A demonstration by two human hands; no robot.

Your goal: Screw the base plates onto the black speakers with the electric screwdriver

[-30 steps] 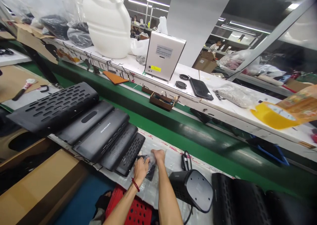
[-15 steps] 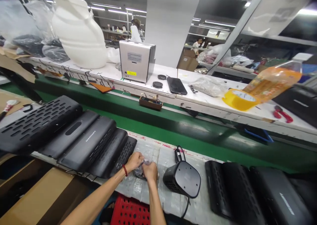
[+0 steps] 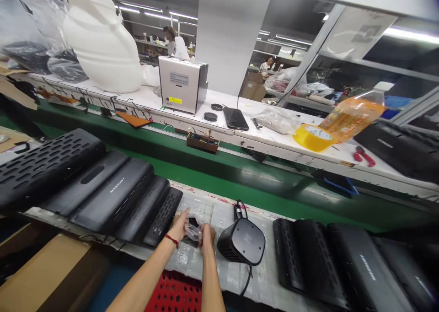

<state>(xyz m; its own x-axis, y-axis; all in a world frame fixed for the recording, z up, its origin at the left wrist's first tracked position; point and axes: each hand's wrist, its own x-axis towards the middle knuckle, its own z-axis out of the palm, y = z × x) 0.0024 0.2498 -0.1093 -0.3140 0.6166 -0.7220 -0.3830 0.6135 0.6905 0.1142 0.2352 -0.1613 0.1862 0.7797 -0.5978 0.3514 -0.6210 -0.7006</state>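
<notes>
Between my two hands is a small clear plastic bag (image 3: 193, 232), with something dark in or under it that I cannot make out. My left hand (image 3: 179, 226), with a red cord at its wrist, pinches the bag's left side. On the right side my right hand (image 3: 207, 237) has its fingers closed on the plastic. Just right of that hand stands a black speaker-like unit (image 3: 245, 242) with a cable (image 3: 239, 209) behind it. Close to my left hand, a black perforated housing (image 3: 163, 215) ends a row of similar ones.
More black housings (image 3: 353, 257) line the right. Across a green strip (image 3: 267, 188), a white shelf carries a white jug (image 3: 103, 42), a metal box (image 3: 180, 85), a phone (image 3: 235, 118), yellow tape (image 3: 313, 137), a bottle (image 3: 356, 113) and red-handled pliers (image 3: 363, 156). A red crate (image 3: 174, 293) sits below.
My hands have moved apart, and the plastic bag between them is spread wider, showing more of it. The view has shifted slightly to the right.
</notes>
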